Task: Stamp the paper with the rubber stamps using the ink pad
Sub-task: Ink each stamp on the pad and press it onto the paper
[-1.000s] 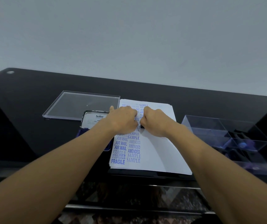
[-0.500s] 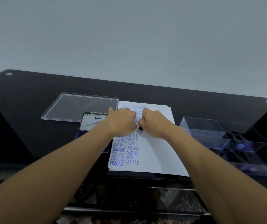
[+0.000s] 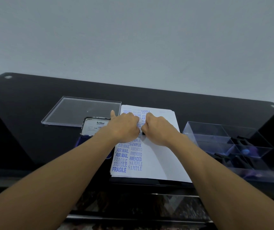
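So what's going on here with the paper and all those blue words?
A person is stamping a sheet of paper. The left hand and right hand are bunched together on the sheet over a small dark rubber stamp, which is mostly hidden. Blue words such as FRAGILE and SAMPLE fill the sheet's left side. An open ink pad lies left of the paper, and a clear compartment tray sits to its right.

Light is dim, cool and even, with no hard shadows; the paper (image 3: 162, 156) is the brightest patch. The glossy black table (image 3: 33, 130) gives a faint sheen at lower left. Wide-angle bending curves its far edge and stretches the frame's bottom corners. Small print at the paper's top is soft.
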A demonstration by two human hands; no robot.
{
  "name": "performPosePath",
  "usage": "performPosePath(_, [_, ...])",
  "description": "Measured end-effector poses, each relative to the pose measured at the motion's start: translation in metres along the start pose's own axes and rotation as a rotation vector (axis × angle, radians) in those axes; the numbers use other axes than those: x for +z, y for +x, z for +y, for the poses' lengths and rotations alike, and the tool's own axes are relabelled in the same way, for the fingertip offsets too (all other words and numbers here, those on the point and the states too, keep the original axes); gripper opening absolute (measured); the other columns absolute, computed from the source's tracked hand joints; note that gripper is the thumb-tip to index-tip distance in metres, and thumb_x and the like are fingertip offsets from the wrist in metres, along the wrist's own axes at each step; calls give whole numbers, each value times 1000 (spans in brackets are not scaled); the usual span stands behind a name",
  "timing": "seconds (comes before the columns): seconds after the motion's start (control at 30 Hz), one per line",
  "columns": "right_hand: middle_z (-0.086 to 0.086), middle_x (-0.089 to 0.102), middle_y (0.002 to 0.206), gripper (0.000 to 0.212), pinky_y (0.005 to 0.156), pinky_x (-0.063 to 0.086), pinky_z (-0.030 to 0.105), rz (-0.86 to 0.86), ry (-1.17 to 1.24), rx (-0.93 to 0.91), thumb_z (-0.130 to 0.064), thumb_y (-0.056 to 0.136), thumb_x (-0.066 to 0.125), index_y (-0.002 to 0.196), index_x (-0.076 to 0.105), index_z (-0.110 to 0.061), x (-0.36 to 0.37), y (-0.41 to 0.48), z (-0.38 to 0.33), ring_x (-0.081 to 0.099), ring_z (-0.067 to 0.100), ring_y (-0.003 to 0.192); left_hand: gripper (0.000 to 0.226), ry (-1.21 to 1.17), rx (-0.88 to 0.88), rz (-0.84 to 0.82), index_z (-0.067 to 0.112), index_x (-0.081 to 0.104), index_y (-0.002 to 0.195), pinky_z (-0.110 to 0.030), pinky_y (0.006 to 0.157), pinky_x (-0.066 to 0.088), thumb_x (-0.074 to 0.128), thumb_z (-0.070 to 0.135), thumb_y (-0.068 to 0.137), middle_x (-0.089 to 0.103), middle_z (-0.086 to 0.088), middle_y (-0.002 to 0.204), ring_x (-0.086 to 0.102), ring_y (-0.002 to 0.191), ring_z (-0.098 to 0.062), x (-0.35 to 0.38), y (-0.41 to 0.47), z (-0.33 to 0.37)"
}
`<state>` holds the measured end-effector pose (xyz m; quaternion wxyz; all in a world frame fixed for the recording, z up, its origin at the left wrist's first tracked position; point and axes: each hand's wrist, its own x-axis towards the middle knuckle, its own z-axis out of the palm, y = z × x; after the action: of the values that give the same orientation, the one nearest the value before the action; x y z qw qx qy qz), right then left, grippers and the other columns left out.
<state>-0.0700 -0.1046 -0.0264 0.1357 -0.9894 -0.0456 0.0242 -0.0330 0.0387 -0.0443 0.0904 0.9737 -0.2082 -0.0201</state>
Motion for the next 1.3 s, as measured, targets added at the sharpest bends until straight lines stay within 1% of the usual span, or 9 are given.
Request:
performPosePath(0.23, [0, 41, 70, 17, 50, 25, 30, 8, 29, 3, -24, 101, 46, 95, 35, -13, -3, 0, -3, 42, 19, 63, 31, 3, 4, 2, 18, 59, 122, -67, 115, 7, 42, 27, 98, 57, -2, 132, 53, 122, -24, 1, 0, 0])
performPosePath(0.33, [0, 40, 69, 17, 49, 23, 31, 45, 7, -17, -25, 101, 44, 94, 33, -13, 3, -3, 0, 42, 22, 61, 32, 6, 6, 3, 18, 58, 124, -67, 115, 7, 42, 27, 98, 56, -2, 134, 53, 124, -24, 1, 0, 0])
performPosePath(0.43, [0, 42, 70, 17, 51, 26, 33, 55, 26, -10, -28, 101, 43, 97, 34, -14, 6, -4, 1, 41, 19, 61, 33, 9, 5, 3, 18, 58, 124, -67, 115, 7, 42, 27, 97, 56, -2, 134, 52, 124, -24, 1, 0, -1])
performPosePath(0.53, [-2, 36, 72, 19, 53, 27, 31, 31, -71, -30, -29, 102, 42, 97, 33, -14, 7, 0, 2, 45, 27, 66, 32, 16, 9, -2, 18, 58, 124, -68, 115, 7, 43, 27, 97, 56, -3, 134, 52, 124, -24, 1, 0, -1])
performPosePath(0.7, [1, 44, 74, 15, 52, 27, 31, -22, 15, 26, -25, 100, 46, 95, 38, -14, -3, 7, 0, 41, 15, 64, 29, 16, 10, -2, 19, 60, 117, -69, 114, 4, 39, 27, 97, 57, -1, 129, 53, 121, -24, 1, 0, -1])
performPosePath(0.83, [1, 46, 75, 14, 52, 27, 30, -16, 16, 17, -25, 101, 44, 96, 38, -14, -4, 5, -2, 45, 20, 69, 30, 30, 14, 7, 19, 59, 117, -71, 113, 2, 38, 27, 98, 58, -1, 128, 53, 121, -23, 2, -2, -1])
performPosePath(1.0, [2, 42, 70, 14, 50, 24, 32, 34, 45, 12, -23, 102, 41, 96, 34, -13, 1, -6, -3, 39, 16, 60, 30, 36, 11, 13, 18, 58, 120, -71, 113, -1, 41, 27, 97, 57, -1, 130, 51, 124, -22, 0, -5, -2])
performPosePath(1.17, [3, 45, 72, 12, 51, 26, 32, 34, 60, 38, -23, 101, 40, 96, 36, -13, 0, -5, -5, 41, 17, 61, 36, 45, -7, 22, 16, 55, 130, -69, 114, -2, 41, 28, 99, 52, -2, 140, 46, 132, -23, -8, -12, -4])
performPosePath(1.3, [1, 48, 77, 12, 54, 30, 32, -6, 82, 71, -25, 100, 40, 96, 41, -14, -2, 0, -5, 44, 16, 65, 36, 41, -22, 39, 15, 54, 131, -68, 114, -1, 40, 28, 101, 49, -1, 143, 44, 135, -23, -19, -22, -5])
